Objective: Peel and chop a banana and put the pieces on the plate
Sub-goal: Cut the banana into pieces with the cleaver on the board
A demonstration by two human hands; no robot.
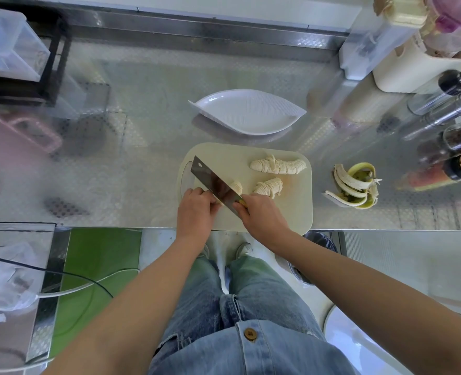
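— Gripping what with the right hand (261, 215), and why at that angle?

— Wrapping closed round the handle of the cleaver (213, 182), holding the blade slanted across the near left corner of the cutting board (291, 212). Probably slicing down through the last banana piece (237, 186), peeking out past the blade's far side.

— And the left hand (195, 209)?

— Curling its fingers in just beside the blade's flat and pinching, seemingly, the uncut end. Mostly hiding it, so judging rather than seeing. Tucking the fingertips back, likely for safety from the edge.

— Putting the finished slices where?

— Lying fanned in a longer sliced row (278, 166) and a shorter sliced row (268, 186) on the board's right half, apart from the blade, probably leaving cutting room.

— Using the plate (247, 115) yet?

— Not yet. Sitting bare just beyond the board's far edge, presumably placed close for an easy transfer.

— And the peel (355, 186)?

— Lying on the counter (142, 147) right of the board, out of the way.
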